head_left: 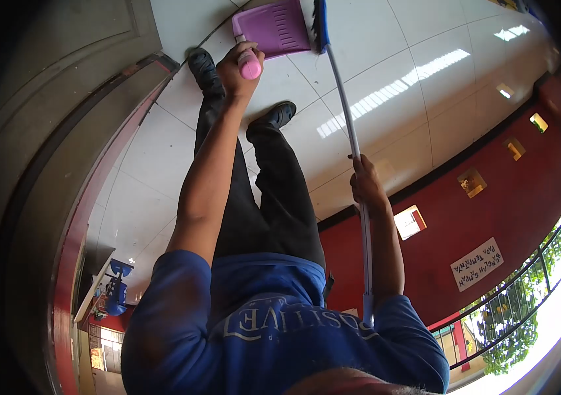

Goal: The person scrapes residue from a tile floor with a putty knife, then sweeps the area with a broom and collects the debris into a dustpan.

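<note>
My left hand (236, 74) is wrapped round the pink-ended handle (249, 64) of a purple dustpan (274, 27). The dustpan is at the tiled floor (385, 85), near my shoes, its ridged pan facing up. A broom (341, 92) with a long pale stick runs along my right side, and my right hand (366, 181) grips the stick partway down. The stick's upper end reaches back to my right shoulder. At the far end, the blue broom head (320, 26) with dark bristles stands right at the dustpan's open edge.
A wooden door (76, 39) and its frame rise on the left. Along the right runs a red wall (438, 217) with small square openings, a paper sign (476, 264) and a railing (524, 280). Blue containers (117, 296) stand at lower left. Sunlight stripes the floor.
</note>
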`<control>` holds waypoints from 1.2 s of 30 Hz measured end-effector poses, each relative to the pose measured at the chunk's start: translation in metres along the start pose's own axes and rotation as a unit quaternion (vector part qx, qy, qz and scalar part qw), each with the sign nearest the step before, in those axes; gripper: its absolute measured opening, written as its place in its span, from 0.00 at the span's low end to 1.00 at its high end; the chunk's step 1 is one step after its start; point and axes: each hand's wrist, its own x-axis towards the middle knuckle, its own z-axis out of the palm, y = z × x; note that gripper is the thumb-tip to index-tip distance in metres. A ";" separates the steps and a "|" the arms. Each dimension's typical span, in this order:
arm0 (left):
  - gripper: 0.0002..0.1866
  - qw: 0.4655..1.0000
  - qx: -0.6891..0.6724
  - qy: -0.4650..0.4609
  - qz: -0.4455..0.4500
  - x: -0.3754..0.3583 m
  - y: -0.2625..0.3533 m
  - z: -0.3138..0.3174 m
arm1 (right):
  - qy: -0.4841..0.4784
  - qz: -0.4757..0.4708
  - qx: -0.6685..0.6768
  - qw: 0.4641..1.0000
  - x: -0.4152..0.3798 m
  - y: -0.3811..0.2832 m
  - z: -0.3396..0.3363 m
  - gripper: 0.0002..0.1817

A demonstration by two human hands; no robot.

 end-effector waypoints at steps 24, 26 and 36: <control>0.04 0.993 0.081 0.083 -0.016 -0.117 -0.060 -0.095 | -0.031 -0.056 -0.269 0.961 -0.023 0.036 0.053 0.18; 0.05 0.993 0.072 0.085 -0.035 -0.130 -0.061 -0.115 | 0.021 -0.074 -0.258 0.963 -0.034 0.034 0.041 0.16; 0.05 0.975 0.128 0.168 -0.074 -0.222 -0.078 -0.208 | 0.184 -0.128 -0.339 0.914 0.177 -0.078 0.048 0.15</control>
